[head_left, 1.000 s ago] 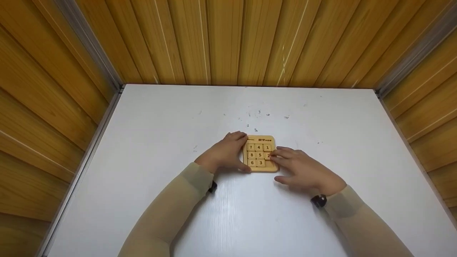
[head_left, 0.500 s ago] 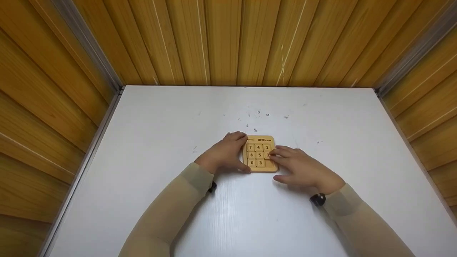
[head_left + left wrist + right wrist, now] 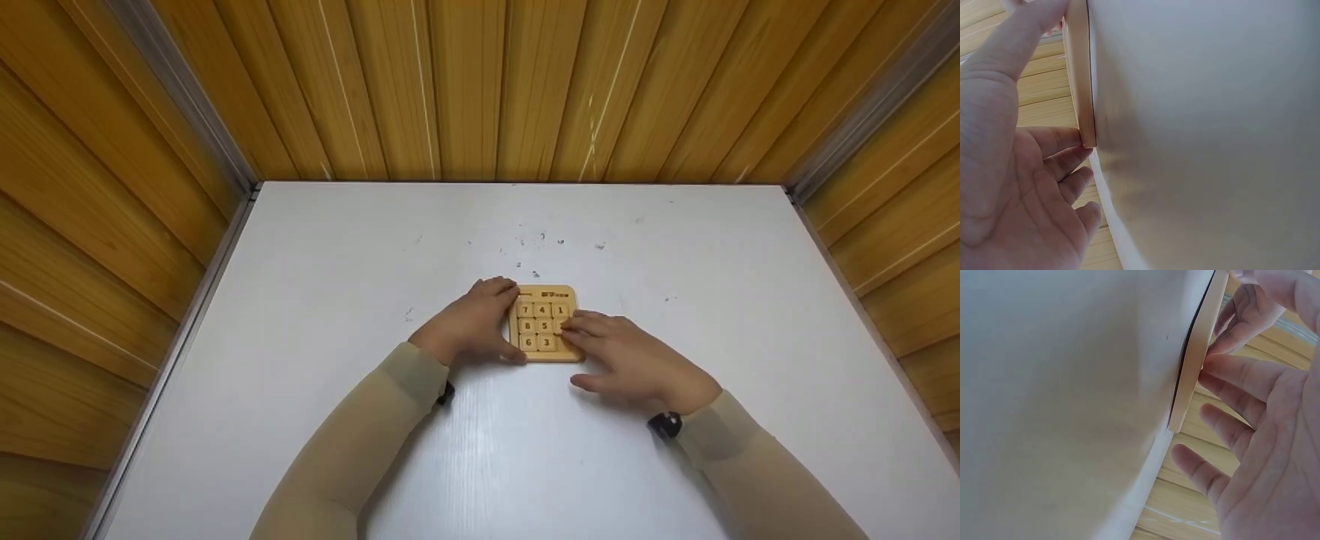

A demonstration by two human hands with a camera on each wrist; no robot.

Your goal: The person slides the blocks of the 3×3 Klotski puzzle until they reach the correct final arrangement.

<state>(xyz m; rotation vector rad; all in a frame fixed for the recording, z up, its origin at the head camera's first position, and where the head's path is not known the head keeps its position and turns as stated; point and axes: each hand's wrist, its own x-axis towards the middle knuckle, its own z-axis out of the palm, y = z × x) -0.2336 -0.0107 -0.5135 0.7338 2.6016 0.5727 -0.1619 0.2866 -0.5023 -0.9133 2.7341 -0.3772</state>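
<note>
A wooden sliding number puzzle (image 3: pixel 536 357) lies flat on the white table in the head view. Its tiles read 7, 4, 1 in the top row, 8 and 5 in the middle, 6 and 3 at the bottom; the lower right slot has no tile. My left hand (image 3: pixel 476 322) grips the frame's left side, thumb at the near corner and index finger at the far one; the left wrist view shows the frame's edge (image 3: pixel 1079 79) between them. My right hand (image 3: pixel 634 358) touches the middle-right tile (image 3: pixel 557 327) with extended fingertips, partly covering it. The right thumb is spread, off the puzzle.
The white table (image 3: pixel 360 247) has small dark marks (image 3: pixel 536 274) beyond the puzzle. Wood-patterned panels (image 3: pixel 465 90) stand behind and along both sides, with metal strips (image 3: pixel 187 90) at the corners. A black band (image 3: pixel 665 425) is on the right wrist.
My right hand has shifted slightly left, its fingertips now covering more of the tile that showed a 2. The left hand keeps its hold on the puzzle.
</note>
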